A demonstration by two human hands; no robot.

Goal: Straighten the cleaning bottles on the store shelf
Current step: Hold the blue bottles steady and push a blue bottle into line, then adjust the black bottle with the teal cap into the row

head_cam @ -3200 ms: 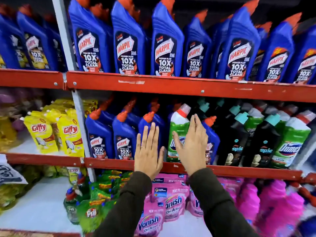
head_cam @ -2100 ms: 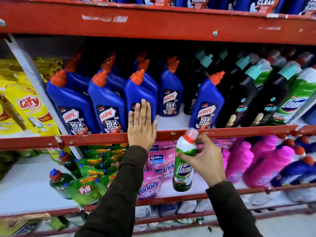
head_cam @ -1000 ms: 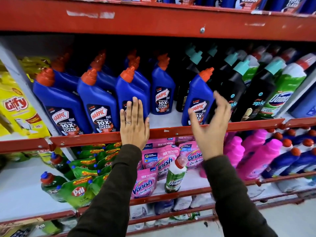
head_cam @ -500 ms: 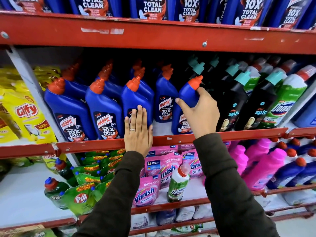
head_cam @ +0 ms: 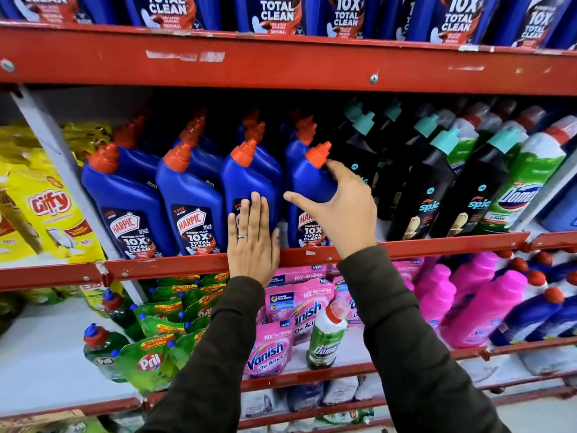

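Right hand (head_cam: 340,214) grip being wrapped around blue bottle (head_cam: 307,189), thumb spread across front, fingers behind neck under orange cap (head_cam: 318,154); bottle being held upright at front of middle shelf (head_cam: 406,245). Left hand (head_cam: 253,239) being laid flat, fingers pressed together, nothing pinched, against next blue bottle (head_cam: 246,182) and shelf edge. Green bottle (head_cam: 326,339) being left standing on lower shelf among pink pouches (head_cam: 270,348).
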